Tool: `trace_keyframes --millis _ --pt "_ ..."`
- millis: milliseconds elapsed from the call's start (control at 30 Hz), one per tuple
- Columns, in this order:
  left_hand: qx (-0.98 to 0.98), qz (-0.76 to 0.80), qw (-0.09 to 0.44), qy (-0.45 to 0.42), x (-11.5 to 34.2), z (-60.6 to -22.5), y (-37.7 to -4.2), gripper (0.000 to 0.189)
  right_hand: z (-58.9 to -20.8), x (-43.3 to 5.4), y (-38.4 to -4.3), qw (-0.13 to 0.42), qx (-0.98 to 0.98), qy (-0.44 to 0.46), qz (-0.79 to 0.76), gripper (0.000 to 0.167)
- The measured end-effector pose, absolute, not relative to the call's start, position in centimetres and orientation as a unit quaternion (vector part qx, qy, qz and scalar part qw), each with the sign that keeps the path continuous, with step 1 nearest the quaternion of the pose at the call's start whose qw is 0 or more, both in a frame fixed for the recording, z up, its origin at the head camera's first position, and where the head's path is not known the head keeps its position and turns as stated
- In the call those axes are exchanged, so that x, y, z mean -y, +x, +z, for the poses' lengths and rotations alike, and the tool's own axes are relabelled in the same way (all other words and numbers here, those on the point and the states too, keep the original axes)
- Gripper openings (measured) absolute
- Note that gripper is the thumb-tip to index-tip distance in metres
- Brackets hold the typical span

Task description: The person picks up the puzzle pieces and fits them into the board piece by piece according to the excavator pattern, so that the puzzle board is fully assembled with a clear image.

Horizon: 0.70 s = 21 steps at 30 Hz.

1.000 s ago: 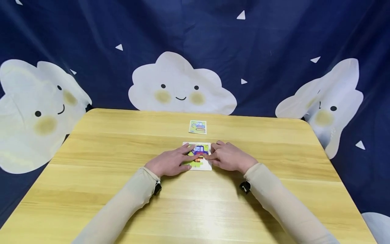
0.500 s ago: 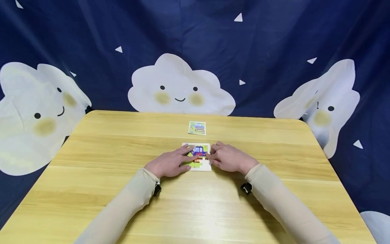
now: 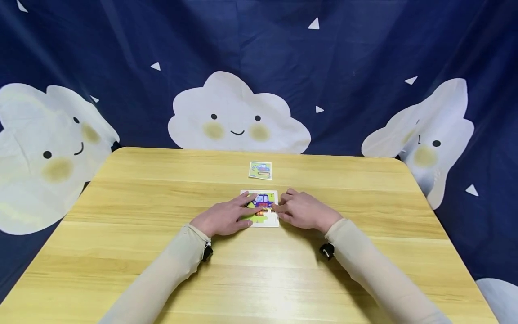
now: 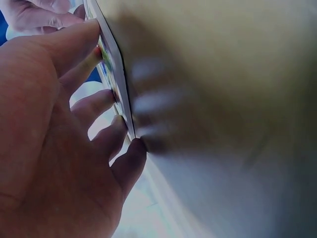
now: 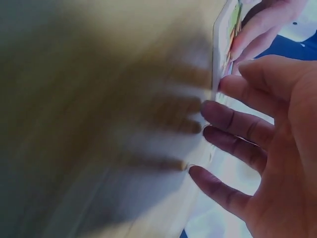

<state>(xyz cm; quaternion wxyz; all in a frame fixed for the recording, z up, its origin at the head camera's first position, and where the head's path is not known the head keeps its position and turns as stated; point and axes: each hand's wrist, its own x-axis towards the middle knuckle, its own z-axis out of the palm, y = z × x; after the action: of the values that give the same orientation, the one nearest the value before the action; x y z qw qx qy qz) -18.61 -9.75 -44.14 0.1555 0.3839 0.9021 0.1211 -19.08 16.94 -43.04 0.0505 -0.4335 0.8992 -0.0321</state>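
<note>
A small jigsaw puzzle of a blue digger on green [image 3: 265, 199] lies in its white-rimmed tray [image 3: 276, 223], with bare white showing at the lower right. My left hand [image 3: 221, 218] rests on the puzzle's left part, fingers spread, one fingertip reaching the middle of the picture. From the other side, my right hand [image 3: 304, 210] touches the right edge of the picture with its index fingertip. In the right wrist view its other fingers [image 5: 225, 191] lie bent slightly beside the tray, on the tabletop. The left wrist view has the tray's edge [image 4: 119, 74] by the left fingertips.
Behind the tray lies a small picture card [image 3: 260, 170] with a similar digger. Both lie on a wooden table [image 3: 182, 175], whose far edge meets a dark blue curtain [image 3: 275, 49] printed with white clouds. A black wrist device [image 3: 327, 250] sits under the right sleeve.
My right index fingertip has slid slightly right, from the picture toward the tray's right rim. The left hand keeps its place on the puzzle. The head view has shifted a little.
</note>
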Motion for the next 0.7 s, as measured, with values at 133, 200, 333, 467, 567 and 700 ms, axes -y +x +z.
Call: trace_keyframes --millis 133,200,333,467,567,700 --pt "-0.903 0.123 0.156 0.381 9.81 -44.2 -18.62 0.052 -43.18 -17.13 -18.95 0.055 -0.897 -0.436 -0.037 0.037" --pt "-0.902 0.126 0.156 0.382 9.83 -44.18 -18.61 0.051 -43.25 -17.14 -18.98 0.048 -0.895 -0.441 -0.04 0.035" --pt "-0.902 0.123 0.156 0.384 9.82 -44.07 -18.59 0.051 -43.32 -17.12 -19.21 0.042 -0.894 -0.444 -0.047 0.031" --pt "-0.904 0.12 0.16 0.378 9.71 -43.98 -18.64 0.05 -43.42 -17.1 -19.48 0.058 -0.899 -0.429 -0.066 0.029" --pt "-0.906 0.118 0.163 0.373 9.62 -43.92 -18.68 0.05 -43.43 -17.16 -19.56 0.074 -0.904 -0.413 -0.078 0.029" --pt "-0.905 0.118 0.162 0.374 9.59 -44.01 -18.71 0.049 -43.26 -17.17 -19.54 0.092 -0.909 -0.398 -0.087 0.031"
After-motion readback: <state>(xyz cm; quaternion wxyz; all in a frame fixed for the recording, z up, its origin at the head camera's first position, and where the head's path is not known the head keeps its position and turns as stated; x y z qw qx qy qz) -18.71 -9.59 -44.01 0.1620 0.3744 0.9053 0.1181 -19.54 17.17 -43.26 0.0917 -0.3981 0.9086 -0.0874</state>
